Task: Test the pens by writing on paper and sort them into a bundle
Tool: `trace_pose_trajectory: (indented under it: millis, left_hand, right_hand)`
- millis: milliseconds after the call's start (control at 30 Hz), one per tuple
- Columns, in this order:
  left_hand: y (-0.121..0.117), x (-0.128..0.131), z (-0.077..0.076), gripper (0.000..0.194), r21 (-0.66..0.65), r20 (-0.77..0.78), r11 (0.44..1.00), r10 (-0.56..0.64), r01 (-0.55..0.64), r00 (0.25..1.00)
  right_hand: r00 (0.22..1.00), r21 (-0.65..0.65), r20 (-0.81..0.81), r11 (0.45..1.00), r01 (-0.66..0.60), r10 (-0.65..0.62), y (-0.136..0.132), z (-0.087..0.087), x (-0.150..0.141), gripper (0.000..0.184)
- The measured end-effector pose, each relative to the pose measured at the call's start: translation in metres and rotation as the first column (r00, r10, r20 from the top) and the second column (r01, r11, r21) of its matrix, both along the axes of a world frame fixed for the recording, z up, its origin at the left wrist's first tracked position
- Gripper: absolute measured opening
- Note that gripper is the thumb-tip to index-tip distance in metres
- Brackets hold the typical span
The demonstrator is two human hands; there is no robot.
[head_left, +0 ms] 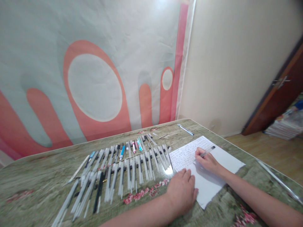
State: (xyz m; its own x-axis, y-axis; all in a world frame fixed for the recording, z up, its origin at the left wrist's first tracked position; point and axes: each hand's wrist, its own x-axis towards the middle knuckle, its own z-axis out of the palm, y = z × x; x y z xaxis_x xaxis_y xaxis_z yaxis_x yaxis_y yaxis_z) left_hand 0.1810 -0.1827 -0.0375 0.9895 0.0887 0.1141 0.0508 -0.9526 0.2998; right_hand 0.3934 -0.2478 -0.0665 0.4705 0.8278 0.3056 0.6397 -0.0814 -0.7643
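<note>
A white sheet of paper (pixel 213 186) lies at an angle on the patterned table, with lines of handwriting over its upper left part. My right hand (pixel 206 160) is closed around a clear pen with a dark end (pixel 209 150), its writing end down at the paper and hidden by my fingers. Flat across the sheet's lower left edge rests my left hand (pixel 182 189), fingers stretched out and holding nothing. To the left of that hand, many clear pens (pixel 131 173) lie side by side in two rows, some with parts taken off.
Coloured pens, one of them blue (pixel 122 153), lie in the back row. A single pen (pixel 186 129) sits near the far edge. Along the right edge is a long clear strip (pixel 279 179). Behind the table (pixel 28 176) stands a wall; a brown door (pixel 276 91) is at right.
</note>
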Motion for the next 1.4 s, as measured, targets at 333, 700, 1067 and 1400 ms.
trace_pose_trajectory:
  millis: [333,700,1067,1400]
  left_hand:
    - [0.000,-0.001,0.001,0.046,0.009,0.013,1.000,0.002,-0.002,1.000]
    - [0.000,-0.002,0.000,0.047,0.063,0.010,0.998,-0.001,0.000,1.000]
    - [0.001,-0.003,0.001,0.047,0.046,0.008,0.999,-0.011,0.011,1.000]
    - [0.004,0.002,-0.011,0.050,0.062,0.040,0.998,-0.028,0.026,0.999]
  right_hand:
    - [1.000,0.004,0.005,1.000,-0.017,0.017,0.000,0.002,0.000,0.012]
    - [0.999,-0.004,0.001,0.999,-0.034,0.034,0.000,0.000,0.000,0.011]
    - [0.970,0.013,-0.234,0.998,0.066,-0.062,0.009,0.000,0.005,0.019]
    - [0.937,0.013,-0.237,0.965,-0.262,0.257,0.132,0.017,0.007,0.035]
